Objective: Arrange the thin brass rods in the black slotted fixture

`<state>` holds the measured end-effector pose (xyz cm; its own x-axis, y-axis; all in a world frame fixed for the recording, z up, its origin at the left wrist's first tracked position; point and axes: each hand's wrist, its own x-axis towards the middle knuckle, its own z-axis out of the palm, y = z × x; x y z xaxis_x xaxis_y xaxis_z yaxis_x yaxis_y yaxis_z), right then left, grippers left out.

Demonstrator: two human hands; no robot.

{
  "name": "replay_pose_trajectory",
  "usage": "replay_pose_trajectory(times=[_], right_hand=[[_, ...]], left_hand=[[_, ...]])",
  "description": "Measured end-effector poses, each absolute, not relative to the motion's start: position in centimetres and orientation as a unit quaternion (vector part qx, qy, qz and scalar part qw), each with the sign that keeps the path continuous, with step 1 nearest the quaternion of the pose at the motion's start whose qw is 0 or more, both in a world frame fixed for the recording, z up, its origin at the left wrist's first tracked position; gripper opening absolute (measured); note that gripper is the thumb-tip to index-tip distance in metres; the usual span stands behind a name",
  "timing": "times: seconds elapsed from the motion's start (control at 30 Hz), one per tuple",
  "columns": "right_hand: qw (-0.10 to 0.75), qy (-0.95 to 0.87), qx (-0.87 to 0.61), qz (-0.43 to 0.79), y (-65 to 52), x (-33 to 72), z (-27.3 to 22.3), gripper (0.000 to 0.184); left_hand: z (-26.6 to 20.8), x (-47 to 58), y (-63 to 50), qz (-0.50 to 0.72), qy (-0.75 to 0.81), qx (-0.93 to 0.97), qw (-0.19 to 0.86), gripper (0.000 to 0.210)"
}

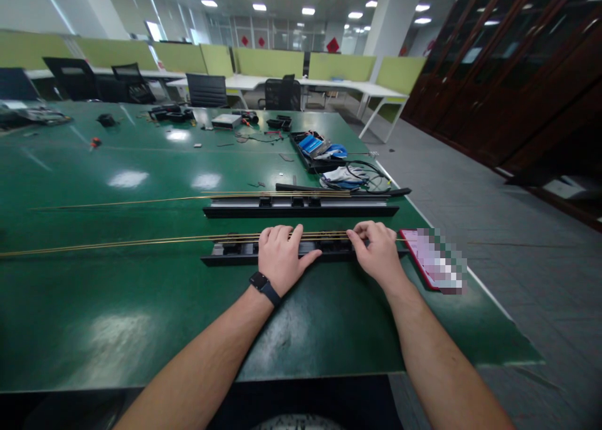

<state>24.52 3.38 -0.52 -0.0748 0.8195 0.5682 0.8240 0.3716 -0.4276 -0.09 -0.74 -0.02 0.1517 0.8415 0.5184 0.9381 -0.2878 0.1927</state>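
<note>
A long black rail (221, 260) lies crosswise in front of me on the green table. Several thin brass-coloured rods (155, 241) run along its top and stretch far out to the left. My left hand (281, 257), wearing a dark watch (264, 286), rests across the rail and rods, thumb spread to the right and fingertips over the far side. Near the rail's right end, my right hand (376, 248) pinches at the rods with thumb and forefinger; one thin rod reaches out to its right. The exact grip is partly hidden by the fingers.
A second black rail (301, 212) with rods on it lies just beyond. Behind it are gloves (345, 177), dark cables and a black tray (301, 148) with blue items. A red-edged phone (418, 261) lies at right, near the table's edge (489, 298).
</note>
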Motion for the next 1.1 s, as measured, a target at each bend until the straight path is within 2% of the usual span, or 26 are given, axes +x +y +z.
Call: replay_pose_trajectory(times=[0.7,1.1], right_hand=[[0.385,-0.738,-0.555,-0.006,3.34,24.63,-0.49,0.017],[0.373,-0.738,-0.562,-0.031,3.56,24.84,-0.45,0.022]], left_hand=[[0.11,-0.04,-0.78,-0.274,-0.591,-0.754,0.085,0.062],[0.09,-0.06,-0.75,-0.273,-0.591,-0.754,0.089,0.062]])
